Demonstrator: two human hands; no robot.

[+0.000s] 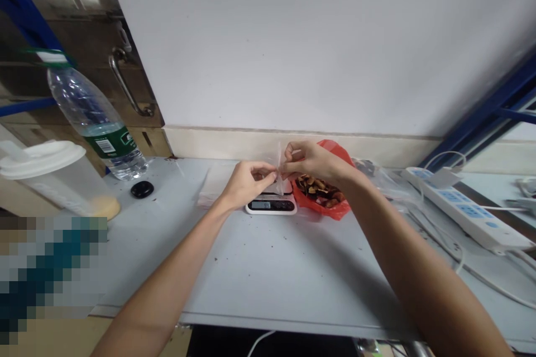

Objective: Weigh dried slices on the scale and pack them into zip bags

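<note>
Both hands pinch a small clear plastic bag (279, 154) above a white digital scale (271, 206). My left hand (251, 181) is closed on the bag's left side, thumb against fingers. From the right, my right hand (307, 160) grips it with bent fingers. What the bag holds, if anything, I cannot make out. The scale's display is lit, its digits blurred, and its plate is partly hidden by my hands. Beside the scale, under my right forearm, an opened red plastic bag (329, 211) contains brown dried pieces (320, 189).
Flat clear bags (209, 187) lie left of the scale, and more clear plastic (391, 185) at right. A water bottle (106, 139), a lidded cup (62, 178) and a black round object (142, 189) stand left. A power strip (469, 209) with cables lies right.
</note>
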